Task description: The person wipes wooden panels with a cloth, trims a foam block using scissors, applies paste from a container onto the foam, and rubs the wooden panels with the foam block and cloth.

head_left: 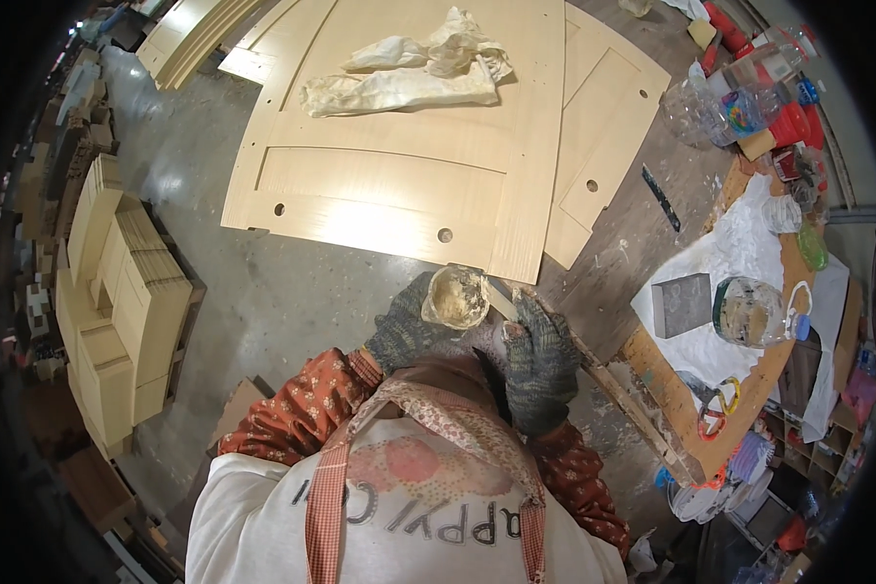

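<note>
My left hand [401, 326], in a dark grey knitted glove, is closed around a small round cup [438, 304] of pale, crusted paste. In my right hand [541, 362], gloved alike, is a flat, pale scraper [502, 302], its far end near the cup's right rim. Both hands are close to my body, just short of the front edge of a light wood-coloured door panel [360, 229]. That panel has a routed groove and round holes. A crumpled off-white cloth [409, 90] lies on it.
Another panel [608, 117] lies partly beneath, at right. The bench on the right bears plastic bottles [740, 112], a dark marker-like strip [661, 198], a grey block [681, 306], a clear jug [749, 313] and scissors [715, 409]. Stacked panels [131, 302] stand on the floor at left.
</note>
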